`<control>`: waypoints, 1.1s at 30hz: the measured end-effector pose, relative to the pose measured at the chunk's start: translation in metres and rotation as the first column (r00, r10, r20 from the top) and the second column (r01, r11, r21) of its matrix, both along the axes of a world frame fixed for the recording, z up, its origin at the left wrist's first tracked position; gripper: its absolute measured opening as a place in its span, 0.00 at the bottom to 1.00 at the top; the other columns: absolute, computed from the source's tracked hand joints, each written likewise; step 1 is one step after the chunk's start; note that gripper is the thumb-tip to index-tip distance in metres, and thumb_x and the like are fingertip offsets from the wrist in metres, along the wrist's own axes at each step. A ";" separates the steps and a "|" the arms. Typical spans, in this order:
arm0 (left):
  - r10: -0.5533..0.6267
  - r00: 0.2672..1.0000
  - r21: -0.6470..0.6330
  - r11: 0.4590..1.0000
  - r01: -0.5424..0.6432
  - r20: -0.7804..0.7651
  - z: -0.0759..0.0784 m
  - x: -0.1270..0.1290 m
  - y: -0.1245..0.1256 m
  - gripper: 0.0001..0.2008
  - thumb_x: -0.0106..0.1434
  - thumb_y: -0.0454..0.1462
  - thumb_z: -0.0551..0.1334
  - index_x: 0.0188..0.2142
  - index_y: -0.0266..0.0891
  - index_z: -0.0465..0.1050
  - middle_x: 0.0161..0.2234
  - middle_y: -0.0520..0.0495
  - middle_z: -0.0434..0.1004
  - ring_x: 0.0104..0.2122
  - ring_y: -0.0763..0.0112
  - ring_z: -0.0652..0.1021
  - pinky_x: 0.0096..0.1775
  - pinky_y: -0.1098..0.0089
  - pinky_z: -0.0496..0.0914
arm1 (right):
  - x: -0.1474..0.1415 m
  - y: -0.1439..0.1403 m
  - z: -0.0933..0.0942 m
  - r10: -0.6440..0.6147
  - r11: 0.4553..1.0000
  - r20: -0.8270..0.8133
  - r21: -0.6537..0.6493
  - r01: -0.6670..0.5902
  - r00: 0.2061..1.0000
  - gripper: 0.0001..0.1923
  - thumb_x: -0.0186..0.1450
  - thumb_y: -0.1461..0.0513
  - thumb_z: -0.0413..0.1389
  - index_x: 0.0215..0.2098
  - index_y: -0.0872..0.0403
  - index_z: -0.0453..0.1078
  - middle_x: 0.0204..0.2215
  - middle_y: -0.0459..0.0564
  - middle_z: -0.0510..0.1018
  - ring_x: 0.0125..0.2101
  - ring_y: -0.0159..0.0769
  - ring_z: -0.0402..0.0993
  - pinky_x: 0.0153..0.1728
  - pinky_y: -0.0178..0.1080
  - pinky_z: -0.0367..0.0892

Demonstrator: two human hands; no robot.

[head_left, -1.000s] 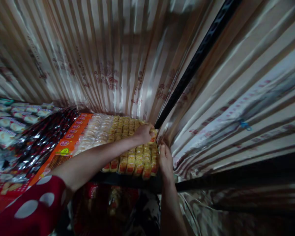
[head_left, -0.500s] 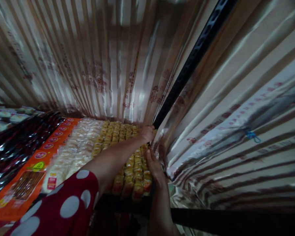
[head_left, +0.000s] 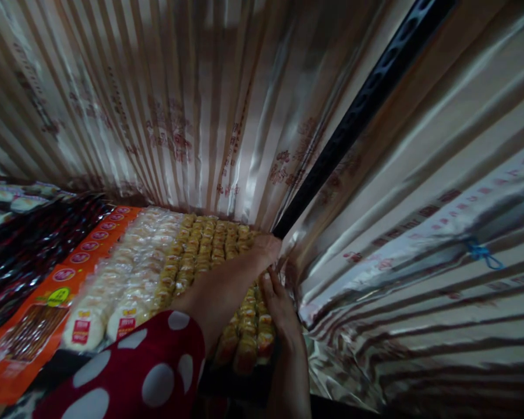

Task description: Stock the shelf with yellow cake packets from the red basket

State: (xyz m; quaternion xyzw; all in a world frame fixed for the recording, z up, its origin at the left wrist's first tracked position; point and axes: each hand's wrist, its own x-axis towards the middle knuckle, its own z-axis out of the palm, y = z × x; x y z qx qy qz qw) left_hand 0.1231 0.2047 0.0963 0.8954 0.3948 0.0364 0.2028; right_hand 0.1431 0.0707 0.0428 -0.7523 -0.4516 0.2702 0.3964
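Striped glossy sheeting (head_left: 192, 116) hangs behind and to the right of a shelf, split by a slanting black upright post (head_left: 353, 116). On the shelf lie rows of yellow wrapped snacks (head_left: 209, 244), with white wrapped buns (head_left: 113, 291) and orange packs (head_left: 70, 273) to their left. The left hand (head_left: 266, 247) reaches to the snacks' far right corner at the post's foot, fingers curled, seemingly on a packet though it is hidden; the right hand (head_left: 282, 308) lies just beneath, fingers narrow against the rows' right edge.
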 end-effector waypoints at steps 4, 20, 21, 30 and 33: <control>0.011 1.000 0.024 1.000 -0.010 -0.013 -0.002 0.002 0.000 0.11 0.58 0.32 0.61 0.41 0.33 0.75 0.41 0.35 0.77 0.44 0.61 0.77 0.43 0.68 0.70 | 0.001 -0.001 0.004 -0.041 0.997 0.080 0.072 0.035 0.996 0.41 0.61 0.41 0.39 0.59 0.61 0.59 0.56 0.59 0.65 0.59 0.45 0.57 0.57 0.46 0.53; 0.128 0.783 0.015 0.985 -0.173 0.609 0.022 -0.105 -0.107 0.13 0.61 0.32 0.51 0.43 0.39 0.70 0.43 0.47 0.73 0.42 0.70 0.74 0.44 0.70 0.69 | -0.077 -0.050 0.034 -0.321 0.744 -0.168 0.564 0.358 0.932 0.21 0.63 0.54 0.50 0.50 0.58 0.65 0.46 0.57 0.73 0.46 0.39 0.71 0.48 0.44 0.64; 0.153 0.719 -0.031 0.983 -0.180 0.678 0.020 -0.123 -0.126 0.13 0.61 0.31 0.51 0.42 0.39 0.70 0.41 0.47 0.74 0.41 0.71 0.73 0.44 0.71 0.68 | -0.090 -0.061 0.031 -0.312 0.735 -0.175 0.578 0.354 0.934 0.19 0.63 0.54 0.51 0.48 0.57 0.66 0.44 0.56 0.74 0.44 0.39 0.72 0.47 0.43 0.65; 0.577 0.689 -0.576 0.769 -0.278 0.438 -0.100 -0.282 -0.262 0.12 0.59 0.34 0.51 0.37 0.37 0.72 0.36 0.43 0.75 0.35 0.68 0.74 0.40 0.69 0.68 | -0.175 -0.148 -0.038 0.377 0.916 0.123 0.095 -0.389 0.918 0.14 0.65 0.57 0.46 0.36 0.53 0.72 0.31 0.51 0.80 0.32 0.36 0.76 0.35 0.35 0.70; 0.762 0.642 -0.749 0.477 -0.459 0.092 -0.149 -0.301 -0.272 0.18 0.59 0.32 0.51 0.46 0.36 0.71 0.46 0.39 0.75 0.45 0.62 0.74 0.50 0.63 0.64 | -0.195 -0.141 -0.072 0.543 0.837 0.071 -0.127 -0.532 0.837 0.16 0.66 0.59 0.43 0.40 0.53 0.72 0.37 0.52 0.79 0.38 0.37 0.76 0.40 0.38 0.69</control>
